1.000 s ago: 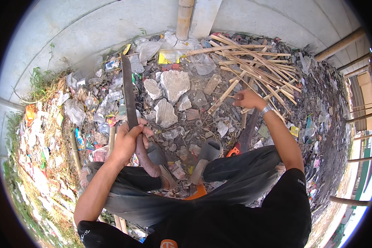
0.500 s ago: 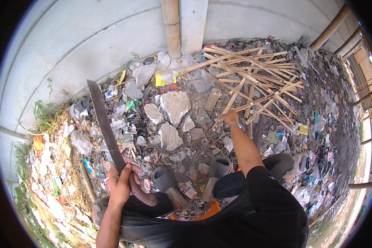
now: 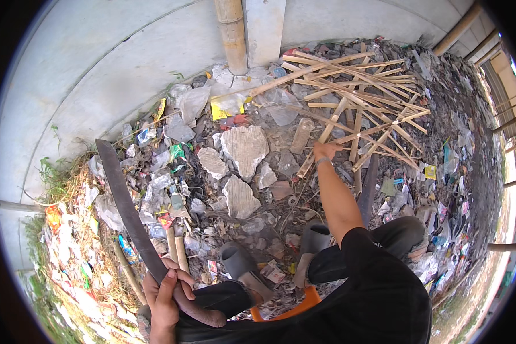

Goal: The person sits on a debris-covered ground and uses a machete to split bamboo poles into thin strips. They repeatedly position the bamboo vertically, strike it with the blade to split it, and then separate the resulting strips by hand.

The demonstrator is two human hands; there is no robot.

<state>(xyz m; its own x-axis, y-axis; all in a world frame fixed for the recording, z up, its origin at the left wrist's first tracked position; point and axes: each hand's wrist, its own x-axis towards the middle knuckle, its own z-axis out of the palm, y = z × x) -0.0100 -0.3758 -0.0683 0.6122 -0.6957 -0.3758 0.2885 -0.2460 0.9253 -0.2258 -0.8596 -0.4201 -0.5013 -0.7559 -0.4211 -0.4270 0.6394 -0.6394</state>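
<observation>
My left hand (image 3: 165, 293) is closed round the handle of a long dark machete (image 3: 125, 198). The blade slants up and to the left, and the curved butt of the handle sticks out below my fingers. Away to the right, my bare right arm reaches forward to the near left edge of a loose pile of split bamboo strips (image 3: 358, 94). There my right hand (image 3: 327, 151) is closed at the end of a bamboo strip (image 3: 378, 129); its fingertips are partly hidden. The strips lie crossed over one another on the ground.
Broken concrete chunks (image 3: 243, 150) lie in front of my grey shoes (image 3: 239, 261). Litter covers the ground on both sides. A pale wall (image 3: 137, 63) with an upright bamboo pole (image 3: 231, 37) stands behind. Part of an orange seat (image 3: 295, 307) shows beneath me.
The machete and my left hand have dropped lower, and the blade tilts further left. My right hand stays at the strips' near edge. The whole view has shifted slightly.
</observation>
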